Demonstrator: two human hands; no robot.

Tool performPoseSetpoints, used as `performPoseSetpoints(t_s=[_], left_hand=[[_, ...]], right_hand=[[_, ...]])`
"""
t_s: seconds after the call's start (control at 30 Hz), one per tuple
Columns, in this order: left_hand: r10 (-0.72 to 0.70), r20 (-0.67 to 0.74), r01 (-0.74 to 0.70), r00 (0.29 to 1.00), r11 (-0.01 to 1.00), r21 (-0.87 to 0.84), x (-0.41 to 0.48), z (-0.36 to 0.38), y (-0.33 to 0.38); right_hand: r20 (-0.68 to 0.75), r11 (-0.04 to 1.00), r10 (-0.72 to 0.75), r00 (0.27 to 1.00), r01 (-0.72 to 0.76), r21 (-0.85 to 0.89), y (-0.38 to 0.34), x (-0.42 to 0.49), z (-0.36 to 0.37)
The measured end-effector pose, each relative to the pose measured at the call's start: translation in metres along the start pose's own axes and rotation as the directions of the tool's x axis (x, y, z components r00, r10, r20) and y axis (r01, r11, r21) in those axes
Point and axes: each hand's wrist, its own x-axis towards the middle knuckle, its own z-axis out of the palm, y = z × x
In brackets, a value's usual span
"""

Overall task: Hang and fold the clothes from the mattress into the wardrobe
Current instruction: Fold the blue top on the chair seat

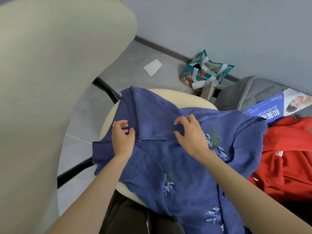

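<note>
Shirt (168,157), blue with leaf embroidery, lies spread over a cream stool (194,97) before us. Our left hand (122,137) rests on it with fingers curled but loose, gripping nothing. Our right hand (189,132) hovers with fingers bent and spread, also holding nothing. A red garment (287,166) lies to the right, touching the shirt, near a grey one (249,93).

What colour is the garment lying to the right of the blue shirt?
Red, seen clearly in the head view.
</note>
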Motion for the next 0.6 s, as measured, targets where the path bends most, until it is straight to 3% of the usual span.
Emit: performPoseSetpoints(t_s=[0.07, 0.17, 0.27, 0.37, 0.53, 0.6], left_hand=[[0.036, -0.063, -0.032, 0.997, 0.998, 0.058, -0.010, -0.005, -0.007], [0.018, -0.173, 0.016, 0.985, 0.981, 0.192, -0.022, -0.012, -0.018], [-0.033, -0.248, 0.086, 0.968, 0.975, 0.207, -0.028, -0.024, -0.026], [-0.088, -0.248, 0.141, 0.965, 0.968, 0.206, -0.030, -0.032, -0.037], [-0.257, -0.233, 0.312, 0.938, 0.918, 0.245, -0.025, -0.038, -0.056], [-0.245, -0.242, 0.302, 0.939, 0.924, 0.237, -0.025, -0.039, -0.064]], right_hand=[[0.172, 0.989, -0.123, 0.977, 0.135, -0.059, -0.014, 0.005, 0.007], [0.410, 0.951, -0.102, 0.906, 0.210, -0.228, -0.032, 0.011, 0.022], [0.323, 0.943, -0.098, 0.941, 0.192, -0.272, -0.049, 0.018, 0.025], [0.228, 0.915, -0.249, 0.941, 0.306, -0.263, -0.068, 0.035, 0.027], [0.356, 0.832, -0.371, 0.858, 0.477, -0.282, -0.093, 0.081, 0.037], [0.428, 0.811, -0.374, 0.823, 0.514, -0.279, -0.104, 0.095, 0.041]])
